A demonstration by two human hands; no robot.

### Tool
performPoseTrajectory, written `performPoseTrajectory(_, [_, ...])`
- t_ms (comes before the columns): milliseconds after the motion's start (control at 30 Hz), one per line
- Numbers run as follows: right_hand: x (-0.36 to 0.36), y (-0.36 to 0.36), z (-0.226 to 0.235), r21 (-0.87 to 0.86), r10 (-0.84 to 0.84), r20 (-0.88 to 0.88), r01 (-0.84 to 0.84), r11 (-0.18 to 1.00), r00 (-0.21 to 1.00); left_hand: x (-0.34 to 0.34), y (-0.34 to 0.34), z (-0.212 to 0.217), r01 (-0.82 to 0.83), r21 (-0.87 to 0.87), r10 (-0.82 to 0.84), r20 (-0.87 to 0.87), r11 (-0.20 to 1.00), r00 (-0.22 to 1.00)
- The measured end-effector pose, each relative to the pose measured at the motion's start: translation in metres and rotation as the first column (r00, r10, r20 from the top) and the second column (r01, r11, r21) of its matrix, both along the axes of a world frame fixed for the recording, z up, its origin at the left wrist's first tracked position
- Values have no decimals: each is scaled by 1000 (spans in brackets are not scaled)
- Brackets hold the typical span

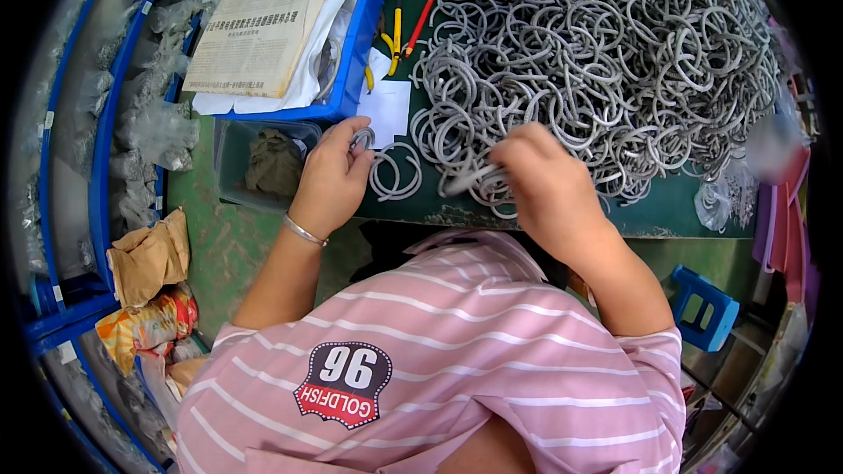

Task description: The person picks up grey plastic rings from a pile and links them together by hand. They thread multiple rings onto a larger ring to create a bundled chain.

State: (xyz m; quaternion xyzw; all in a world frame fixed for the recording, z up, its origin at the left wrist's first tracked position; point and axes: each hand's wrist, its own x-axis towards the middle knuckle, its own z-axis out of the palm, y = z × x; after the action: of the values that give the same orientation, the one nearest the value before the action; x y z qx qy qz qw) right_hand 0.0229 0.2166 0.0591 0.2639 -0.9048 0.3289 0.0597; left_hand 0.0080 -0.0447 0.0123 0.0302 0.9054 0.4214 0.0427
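Rings (597, 44) of grey coiled cable lie heaped across most of the green table (667, 211) — a big tangled pile filling the upper right of the view, loops overlapping every which way, each one a ribbed grey hoop w/ an open gap.

Right hand (540, 180) sits at the near edge of that pile, fingers curled shut round a grey ring end (470, 180) that pokes out to the left of the knuckles; the back of the hand hides the fingertips, so the exact pinch can't be told. The hand touches the pile's lowest loops.

Left hand (334, 175) is nr the table's left edge, fingers bent closed on a small grey ring piece (362, 137) held at the fingertips, thumb tucked under. A silver bracelet (304, 231) circles that wrist. Just beside this hand, on the green top, lie a couple of separate rings (395, 171) — apart from the main heap, stacked loosely on each other.

Above the left hand a blue crate (356, 53) stands w/ a printed sheet (263, 17) laid over it. Between crate and pile: white paper slips (386, 105), plus yellow-handled (396, 35) and red-handled tools (423, 13). Left of the hand, below the table level, a clear bin (230, 167) holds a crumpled brownish cloth (274, 162). Blue shelving (101, 149) w/ plastic bags runs down the far left; a blue stool (702, 307) shows at lower right.
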Motion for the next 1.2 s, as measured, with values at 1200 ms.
performPoseTrajectory(1200, [46, 41, -42, 26, -122, 20, 122, 992, 992, 37, 28, -32, 364, -353, -468, -279, 862, 839])
